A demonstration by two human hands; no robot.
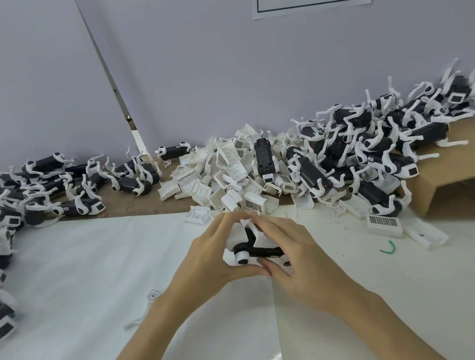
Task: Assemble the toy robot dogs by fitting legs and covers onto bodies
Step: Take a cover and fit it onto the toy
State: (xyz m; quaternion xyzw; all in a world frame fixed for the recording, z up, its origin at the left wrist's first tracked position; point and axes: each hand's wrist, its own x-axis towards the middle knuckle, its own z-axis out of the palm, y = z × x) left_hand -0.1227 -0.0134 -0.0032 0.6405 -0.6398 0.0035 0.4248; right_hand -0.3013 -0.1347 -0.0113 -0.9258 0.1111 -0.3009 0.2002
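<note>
The counter is white where she works. Along the far edge lie three heaps: bodies with legs fitted at the right, loose white covers in the middle, and more dogs at the left.

In front of the cover pile, both hands close round one toy dog, held just above the counter. The left hand cups its white end, fingers curled over the top. The right hand grips the black body from the other side, fingers wrapped across the cover.

It looks light, hard, smooth plastic, stiff in the body but thin and likely snappable in the legs. I'd hold it by the solid black trunk and press the cover on squarely.

A spare white leg lies near the left wrist.
</note>
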